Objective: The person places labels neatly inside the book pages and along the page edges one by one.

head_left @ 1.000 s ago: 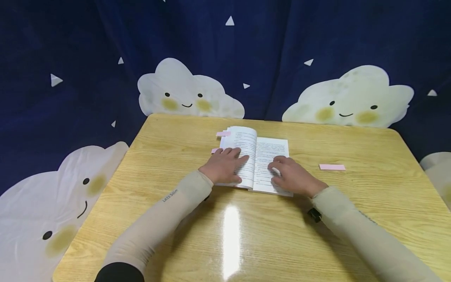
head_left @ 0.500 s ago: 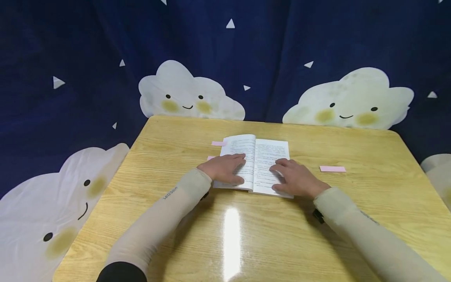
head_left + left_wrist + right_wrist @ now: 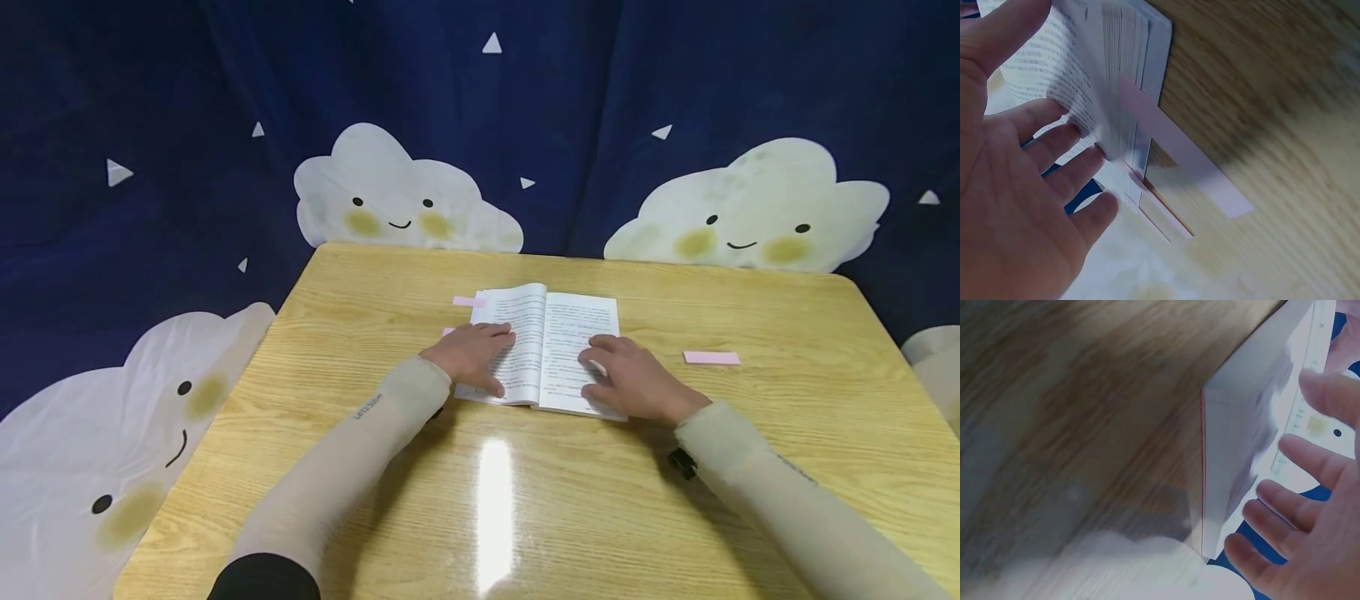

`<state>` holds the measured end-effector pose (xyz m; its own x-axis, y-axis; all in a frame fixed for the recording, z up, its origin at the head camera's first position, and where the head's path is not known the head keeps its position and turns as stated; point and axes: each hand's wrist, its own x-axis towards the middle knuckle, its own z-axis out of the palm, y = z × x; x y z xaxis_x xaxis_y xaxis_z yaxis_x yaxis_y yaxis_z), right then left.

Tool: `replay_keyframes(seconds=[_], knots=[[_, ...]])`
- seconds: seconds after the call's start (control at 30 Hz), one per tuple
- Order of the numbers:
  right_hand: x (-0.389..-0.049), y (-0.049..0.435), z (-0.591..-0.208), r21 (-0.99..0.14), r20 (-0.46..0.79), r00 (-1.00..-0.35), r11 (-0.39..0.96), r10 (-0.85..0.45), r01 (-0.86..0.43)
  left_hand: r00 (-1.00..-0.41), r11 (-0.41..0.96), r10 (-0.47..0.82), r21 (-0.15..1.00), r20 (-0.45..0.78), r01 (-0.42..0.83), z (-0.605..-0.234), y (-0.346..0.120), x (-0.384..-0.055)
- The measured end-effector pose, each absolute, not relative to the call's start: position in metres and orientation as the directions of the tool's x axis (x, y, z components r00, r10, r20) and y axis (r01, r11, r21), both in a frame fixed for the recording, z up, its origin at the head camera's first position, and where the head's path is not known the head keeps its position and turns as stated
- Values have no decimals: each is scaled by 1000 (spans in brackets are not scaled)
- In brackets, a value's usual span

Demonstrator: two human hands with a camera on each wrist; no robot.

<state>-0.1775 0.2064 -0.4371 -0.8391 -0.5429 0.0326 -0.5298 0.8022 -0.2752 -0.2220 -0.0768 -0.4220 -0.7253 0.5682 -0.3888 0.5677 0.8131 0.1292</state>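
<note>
An open book point(image 3: 564, 342) with printed pages lies at the middle of the table. My left hand point(image 3: 472, 354) rests over its left page, fingers spread loosely and fingertips at the paper. Over the right page is my right hand point(image 3: 637, 379), its relaxed fingers at the page's lower right. Pink paper strips stick out from the book's left edge; the upper strip point(image 3: 468, 302) shows whole in the head view, and a lower one is partly covered by the left hand. In the left wrist view, a pink strip point(image 3: 1188, 150) and two thinner-looking ones jut out between the pages.
Another pink strip point(image 3: 711, 358) lies on the wooden table point(image 3: 600, 500) to the right of the book. Behind the table hangs a dark blue curtain point(image 3: 570, 108) printed with smiling clouds and white triangles.
The left-hand pages, raised and curved one second ago, have come down flatter, with the pink strips lower. My left hand has moved slightly left; my right fingers have spread and shifted slightly right.
</note>
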Motion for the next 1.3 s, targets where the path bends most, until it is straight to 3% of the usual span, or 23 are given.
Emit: replay_keyframes(seconds=[0.47,0.7,0.97,1.3], knots=[[-179,239,-425,-320,59,-880,826,-472,-465,-713,817,577,257,-398,517,-426,-81,-225],[-184,291,-423,-338,45,-912,853,-407,-398,-713,807,588,218,-383,549,-425,-82,-225],[-181,323,-415,-425,-83,-951,874,-297,-236,-730,812,577,163,-366,560,-424,-83,-221],[-178,335,-422,-399,-55,-959,886,-280,-236,-735,823,562,165,-379,544,-425,-82,-222]])
